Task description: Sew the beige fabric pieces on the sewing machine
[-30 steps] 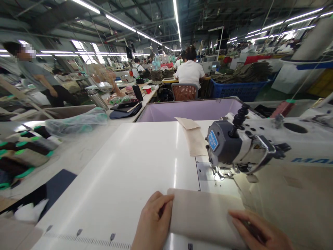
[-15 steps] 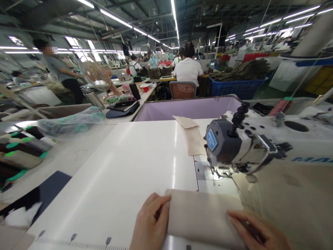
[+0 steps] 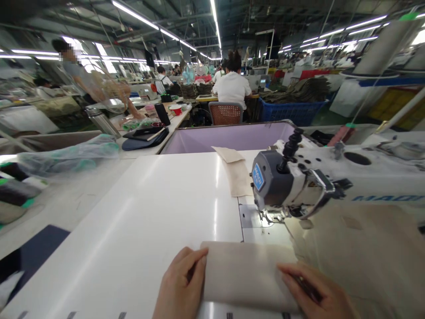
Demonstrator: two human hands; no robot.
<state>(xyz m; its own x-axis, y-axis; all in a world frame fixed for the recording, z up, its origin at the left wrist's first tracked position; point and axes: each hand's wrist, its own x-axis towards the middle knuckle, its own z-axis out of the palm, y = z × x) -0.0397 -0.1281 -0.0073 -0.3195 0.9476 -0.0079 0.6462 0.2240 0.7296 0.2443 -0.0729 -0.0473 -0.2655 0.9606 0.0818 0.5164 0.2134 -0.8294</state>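
Note:
A beige fabric piece lies on the white table in front of the sewing machine. My left hand pinches its left edge between thumb and fingers. At the right edge, my right hand grips the cloth the same way, fingers closed. The needle plate and presser foot sit just beyond the piece, apart from it. Another beige strip, folded over at its far end, rests behind the needle area. More beige cloth spreads under the machine arm on the right.
A lilac-lined bin stands past the table's far edge. Thread cones and dark blue fabric lie at left. A person in white sits ahead, beside a blue basket of dark cloth.
The view has shifted slightly, so the scene sits further left in the picture. Both hands keep their hold on the beige fabric piece, which stays in about the same place before the machine.

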